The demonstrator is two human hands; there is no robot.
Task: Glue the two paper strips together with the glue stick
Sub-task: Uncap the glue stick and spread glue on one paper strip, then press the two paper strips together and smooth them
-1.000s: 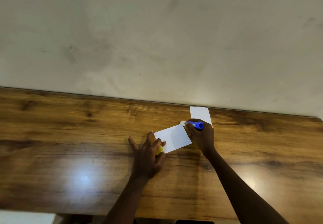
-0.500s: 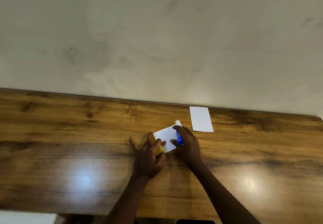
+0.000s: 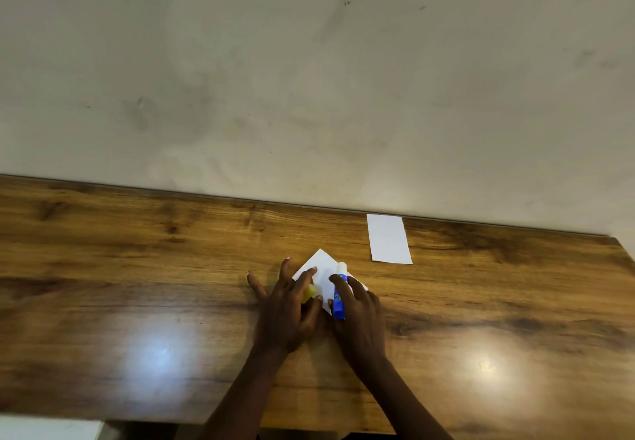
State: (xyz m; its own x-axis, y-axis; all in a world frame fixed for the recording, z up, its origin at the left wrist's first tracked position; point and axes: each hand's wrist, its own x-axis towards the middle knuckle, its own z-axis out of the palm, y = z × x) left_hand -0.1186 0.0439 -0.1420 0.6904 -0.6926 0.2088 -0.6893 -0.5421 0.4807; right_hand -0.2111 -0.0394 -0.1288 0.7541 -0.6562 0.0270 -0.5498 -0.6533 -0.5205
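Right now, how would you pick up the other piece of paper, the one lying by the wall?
The far paper strip lies flat on the wooden table, free of both hands, so there's nothing to pinch from above. I'd probably come from its near short edge, press a fingertip there, slide it a little to lift that edge, then pinch it between thumb and finger.

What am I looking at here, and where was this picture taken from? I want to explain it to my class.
There is no machine. A camera worn on a person's head looks forward and down at their two bare hands over a wooden table by a wall. The left hand presses one paper strip flat and holds a small yellow thing, perhaps the cap. The right hand holds a blue glue stick, its white tip over that strip. A second strip lies apart, near the wall.
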